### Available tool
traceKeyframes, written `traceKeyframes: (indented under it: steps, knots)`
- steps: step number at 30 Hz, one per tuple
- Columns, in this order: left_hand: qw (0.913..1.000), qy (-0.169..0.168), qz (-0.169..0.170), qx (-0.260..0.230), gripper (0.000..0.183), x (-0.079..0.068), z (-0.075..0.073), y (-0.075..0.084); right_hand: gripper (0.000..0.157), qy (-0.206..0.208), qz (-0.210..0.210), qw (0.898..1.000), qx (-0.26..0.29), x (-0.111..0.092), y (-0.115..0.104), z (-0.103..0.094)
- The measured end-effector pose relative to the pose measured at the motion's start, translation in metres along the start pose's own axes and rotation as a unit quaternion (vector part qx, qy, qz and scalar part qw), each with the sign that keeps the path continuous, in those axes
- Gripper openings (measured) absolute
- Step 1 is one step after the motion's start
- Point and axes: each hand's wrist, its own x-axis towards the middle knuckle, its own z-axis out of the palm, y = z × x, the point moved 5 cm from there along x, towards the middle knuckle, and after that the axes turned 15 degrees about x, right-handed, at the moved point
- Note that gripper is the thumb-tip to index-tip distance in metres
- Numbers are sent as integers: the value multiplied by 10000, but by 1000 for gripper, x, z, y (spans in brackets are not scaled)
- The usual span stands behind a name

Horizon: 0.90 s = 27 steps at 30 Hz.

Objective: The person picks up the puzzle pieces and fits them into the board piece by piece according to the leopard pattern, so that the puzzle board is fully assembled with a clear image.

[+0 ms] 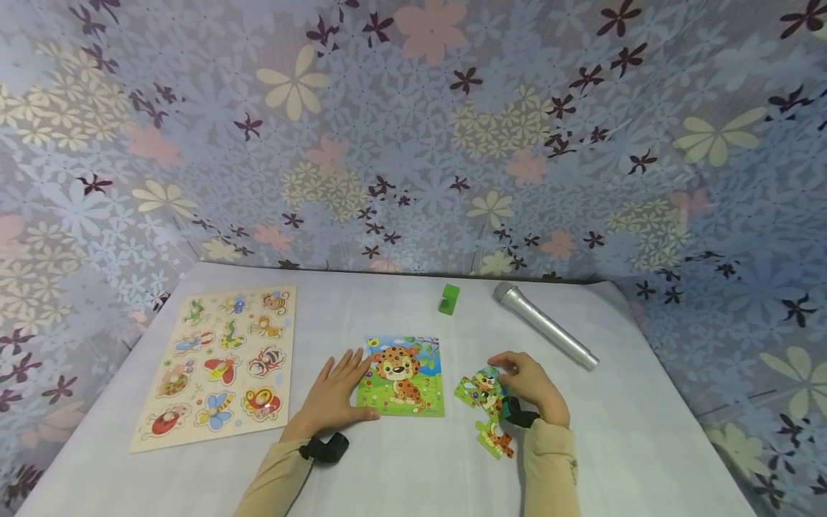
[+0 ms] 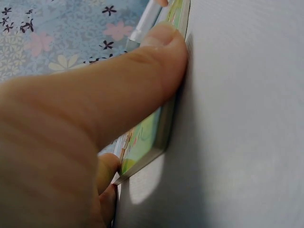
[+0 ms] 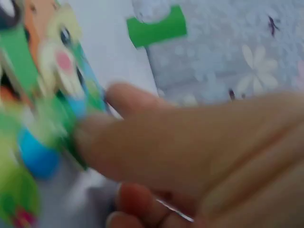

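The left hand (image 1: 332, 397), its grip released and fingers spread, touched the left and near edges of the leopard puzzle board (image 1: 402, 377), probably to steady it on the worktop (image 1: 413, 474). The right hand (image 1: 533, 382) was at the loose puzzle pieces (image 1: 484, 388), placed beside the board probably for easy reach; blur hid whether its grip pinched any.

Both hands, left (image 1: 332, 395) and right (image 1: 531, 382), are bare. The left sleeve (image 1: 276, 472) and right sleeve (image 1: 550, 463) are long and plain tan — soft-looking cloth, creased near the wrists. A small dark mark shows on the right one's outer edge. At the left wrist sits a rounded black device (image 1: 329, 449) on a dark strap; the right wrist's dark device (image 1: 522, 415) shows a green-teal part.
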Motion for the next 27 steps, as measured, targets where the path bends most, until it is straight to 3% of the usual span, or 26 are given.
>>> traceKeyframes:
  steps: [7, 16, 19, 23, 27]
  knots:
    - [10000, -56, -23, 32, 100, 0, -1, 0, 48, -413, -138, 9990, 68, -3, 2, -3]
    - [10000, -67, -58, -18, 100, -1, -2, 2, 45, -306, 70, 9995, 64, -2, 1, -5]
    - [9999, -104, -77, 6, 99, -1, -2, 2, 38, -178, 194, 9992, 316, -2, 1, -10]
    - [10000, -58, -71, -16, 99, -1, -3, 1, 26, 371, 404, 9944, 901, 1, 2, -18]
    - [10000, -7, -42, -65, 100, -1, -5, 2, 31, 852, 382, 9796, 1778, 6, -1, -20]
